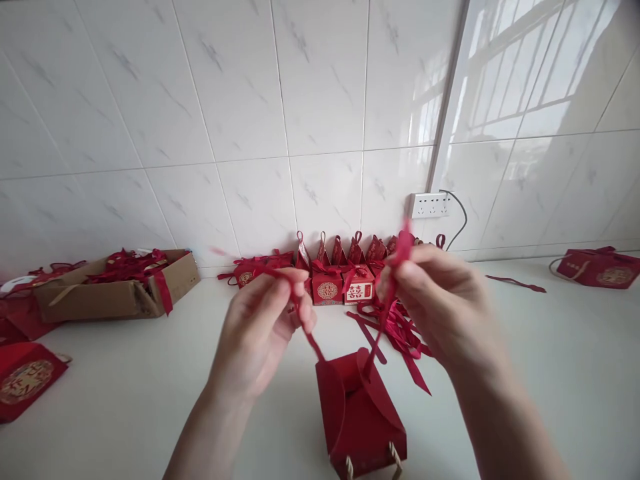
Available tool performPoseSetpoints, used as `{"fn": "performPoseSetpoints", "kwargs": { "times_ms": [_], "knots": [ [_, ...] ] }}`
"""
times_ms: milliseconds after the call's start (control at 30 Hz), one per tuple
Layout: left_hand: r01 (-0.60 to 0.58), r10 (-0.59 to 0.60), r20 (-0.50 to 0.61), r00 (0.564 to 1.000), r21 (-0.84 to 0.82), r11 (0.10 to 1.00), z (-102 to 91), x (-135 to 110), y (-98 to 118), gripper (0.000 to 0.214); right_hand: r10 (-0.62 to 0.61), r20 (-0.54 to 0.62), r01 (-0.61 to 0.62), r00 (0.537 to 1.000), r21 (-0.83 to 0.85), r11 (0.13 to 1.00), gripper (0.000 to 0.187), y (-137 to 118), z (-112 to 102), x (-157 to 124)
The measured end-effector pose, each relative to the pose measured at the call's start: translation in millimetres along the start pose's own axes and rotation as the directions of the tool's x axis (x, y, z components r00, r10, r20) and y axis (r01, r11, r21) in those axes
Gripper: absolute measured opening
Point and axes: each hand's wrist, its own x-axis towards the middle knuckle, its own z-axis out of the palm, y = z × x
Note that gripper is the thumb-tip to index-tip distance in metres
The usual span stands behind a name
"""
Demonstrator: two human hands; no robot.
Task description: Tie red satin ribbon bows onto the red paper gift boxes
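Both my left fingers (pixel 274 300) and right fingers (pixel 415 281) pinch the ribbon (pixel 314 343); I'd pull evenly above the lower-centre box (pixel 370 430).

Daylight glares off the wall tiles (pixel 530 80) at right, and the hands (pixel 257 330) (pixel 447 310) blur slightly.

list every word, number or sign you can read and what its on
"囍", red, on the cream-fronted square card box, back row.
Small red label on that same front: too small.
Round gold emblem on the red square box left of it: too small.
Gold print on the far-right red card box: too blurred.
Curved-flap red card box with twisted cord handles: none visible.
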Motion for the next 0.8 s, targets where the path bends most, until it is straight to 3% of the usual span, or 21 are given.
{"fn": "performPoseSetpoints", "kwargs": {
  "times_ms": [200, 333, 533, 800],
  "knots": [
    [0.018, -0.022, -0.086, 0.996, -0.045, 0.999, -1.8, 3.0, 2.6, 0.011, -0.006, 0.021, 0.007, 1.000, -0.064, 0.998, 0.008, -0.4, 4.2, -0.4],
    [-0.001, -0.001, -0.024, 1.000, -0.081, 0.997, -1.3, 3.7, 2.6, 0.013, -0.066, -0.022, 0.065, 0.998, -0.027, 0.997, 0.008, -2.2, 1.4, -0.8],
    [-0.063, 0.057, -0.038, 0.998, -0.208, 0.976, -3.2, 4.2, 12.8, 0.014, -0.118, -0.023, 0.118, 0.993, 0.018, 0.993, 0.010, -6.8, -5.8, 0.5],
    [-0.085, 0.051, -0.148, 0.988, -0.232, 0.969, -10.2, 4.1, 18.1, 0.013, -0.158, -0.065, 0.158, 0.985, -0.001, 0.987, 0.010, -9.3, -15.2, 6.0]
  ]
}}
